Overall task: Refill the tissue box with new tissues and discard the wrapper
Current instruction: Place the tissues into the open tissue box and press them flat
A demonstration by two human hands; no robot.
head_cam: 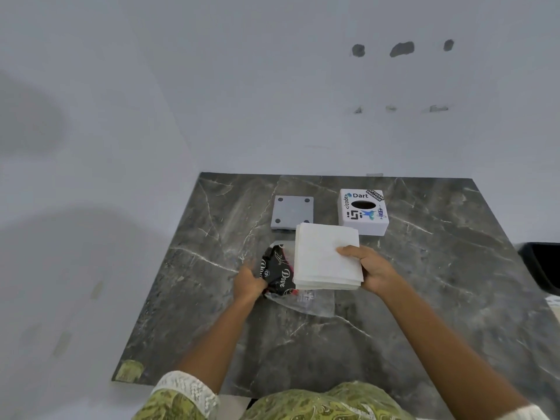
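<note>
Dark marble table (409,298), set against a pale wall.

Tissue box (363,211): white, cube-shaped, covered in stickers, oval slot on top; stands upright at the far right of the table. Gray square plate (292,212) with four dark dots at its corners lies flat to the left of the box, apart from it.

Stack of tissues (324,259): white, square, held just in front of the box and plate. Right hand (374,268) grips its right edge, thumb on top, fingers closed underneath.

Wrapper (280,275): black printed plastic with a clear part trailing on the table under the stack. Left hand (248,283) is closed on its crumpled left end.

Black bin (542,265): partly visible at the right edge, beside the table.

Green patterned clothing with lace-trimmed sleeve (188,389) at bottom.
</note>
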